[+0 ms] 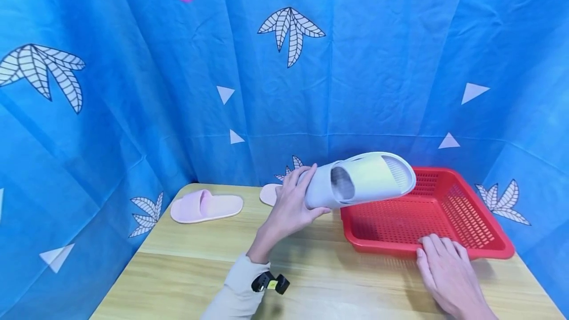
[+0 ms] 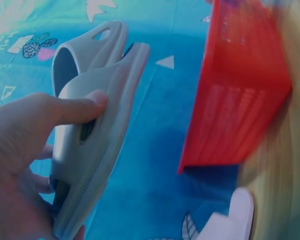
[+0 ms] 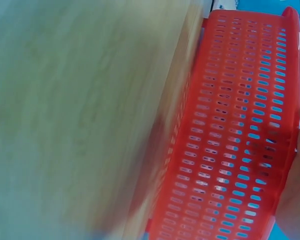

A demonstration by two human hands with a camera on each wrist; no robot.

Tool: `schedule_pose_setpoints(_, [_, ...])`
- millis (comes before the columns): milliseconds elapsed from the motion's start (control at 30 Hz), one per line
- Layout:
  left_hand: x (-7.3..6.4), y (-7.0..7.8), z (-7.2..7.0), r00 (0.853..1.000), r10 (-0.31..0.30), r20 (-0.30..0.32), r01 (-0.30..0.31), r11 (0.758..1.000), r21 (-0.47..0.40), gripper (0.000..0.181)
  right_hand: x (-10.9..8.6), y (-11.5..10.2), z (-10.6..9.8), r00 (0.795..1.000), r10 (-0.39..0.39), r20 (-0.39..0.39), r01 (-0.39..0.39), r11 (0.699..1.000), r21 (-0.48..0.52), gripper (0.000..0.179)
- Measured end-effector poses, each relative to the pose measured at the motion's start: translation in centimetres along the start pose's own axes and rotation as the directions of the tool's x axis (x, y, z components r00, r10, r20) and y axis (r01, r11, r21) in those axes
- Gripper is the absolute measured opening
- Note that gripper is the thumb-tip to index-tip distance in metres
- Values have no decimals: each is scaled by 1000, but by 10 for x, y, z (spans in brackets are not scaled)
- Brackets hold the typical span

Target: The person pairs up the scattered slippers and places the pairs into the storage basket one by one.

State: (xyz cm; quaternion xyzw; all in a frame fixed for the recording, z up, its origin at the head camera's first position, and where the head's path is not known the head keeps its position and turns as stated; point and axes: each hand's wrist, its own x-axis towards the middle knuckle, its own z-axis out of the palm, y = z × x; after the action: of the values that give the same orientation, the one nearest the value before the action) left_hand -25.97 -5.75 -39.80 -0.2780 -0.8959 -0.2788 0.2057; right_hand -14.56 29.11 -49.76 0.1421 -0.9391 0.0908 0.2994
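My left hand (image 1: pixel 291 206) grips a pair of light grey slippers (image 1: pixel 369 179) pressed together, raised above the table beside the basket. In the left wrist view its thumb lies along the side of the grey slippers (image 2: pixel 97 135). The red plastic basket (image 1: pixel 500 226) has slotted walls and stands on the right of the table. Over its front rim my right hand (image 1: pixel 451 270) is hooked, fingers inside and thumb outside. Only the edge of that hand (image 3: pixel 295 195) shows in the right wrist view, by the basket's slotted wall (image 3: pixel 225 125).
A pale pink slipper (image 1: pixel 206 206) lies at the table's back left. Another pink slipper (image 1: pixel 268 194) is partly hidden behind my left hand. Blue patterned curtain (image 1: pixel 289 102) hangs around the back and sides of the wooden table (image 1: pixel 186 270).
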Motion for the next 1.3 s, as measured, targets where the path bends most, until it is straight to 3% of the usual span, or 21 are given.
schedule_pose_setpoints(200, [19,19,15,999,9,37,-9,1000,-19,99,3,-2,2,999,-20,-37,20,1000,15,13])
schedule_pose_setpoints(600, [44,46,44,988,25,150,-19,999,-46,95,-2,-4,-2,1000,-8,-11,8,1000,16,10])
schedule_pose_setpoints(1067, [55,67,59,985,31,169,-19,997,-69,89,-3,-7,-6,1000,4,-7,-4,1000,21,8])
schedule_pose_setpoints(1300, [57,77,70,979,45,198,-43,999,-11,89,-2,-9,-8,999,12,32,-12,1000,4,9])
